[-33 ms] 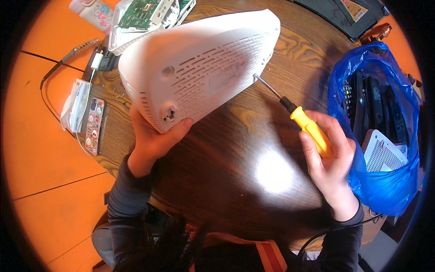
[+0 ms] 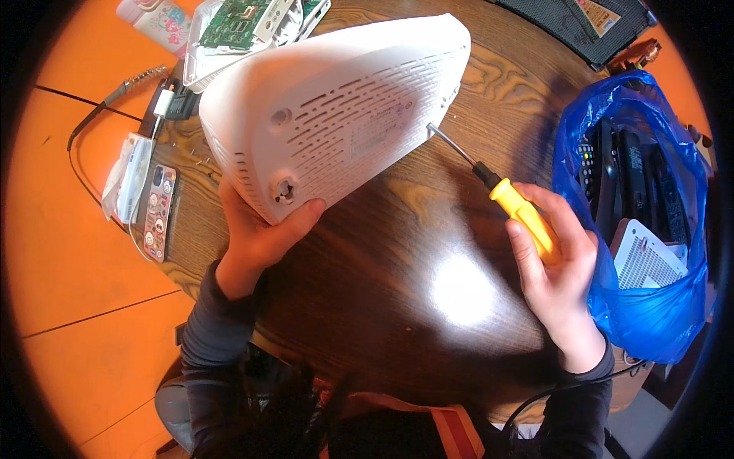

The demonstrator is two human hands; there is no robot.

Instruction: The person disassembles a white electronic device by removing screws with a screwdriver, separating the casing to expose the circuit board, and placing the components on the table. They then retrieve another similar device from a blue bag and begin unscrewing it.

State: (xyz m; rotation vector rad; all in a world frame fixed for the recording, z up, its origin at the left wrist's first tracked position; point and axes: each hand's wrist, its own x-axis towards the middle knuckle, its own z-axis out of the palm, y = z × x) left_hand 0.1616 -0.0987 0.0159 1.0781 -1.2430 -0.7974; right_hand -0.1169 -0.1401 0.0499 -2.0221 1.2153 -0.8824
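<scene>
Screwdriver tip at casing edge

Left hand (image 2: pixel 256 233) gripping white vented plastic casing (image 2: pixel 336 107); right hand (image 2: pixel 554 264) clenching yellow-handled screwdriver (image 2: pixel 493 187), shaft angled up-left.

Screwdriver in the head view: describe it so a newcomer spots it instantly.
Start at the round wooden table, then the blue plastic bag on its right. Just left of it, the right hand holds the screwdriver, the only yellow-handled tool, its metal tip meeting the white casing edge.

I can't see my left hand (image 2: pixel 256 233) fingers behind the white casing (image 2: pixel 336 107). The screwdriver (image 2: pixel 497 191) tip vanishes at its edge; the circuit board (image 2: pixel 241 19) is cut off above.
</scene>
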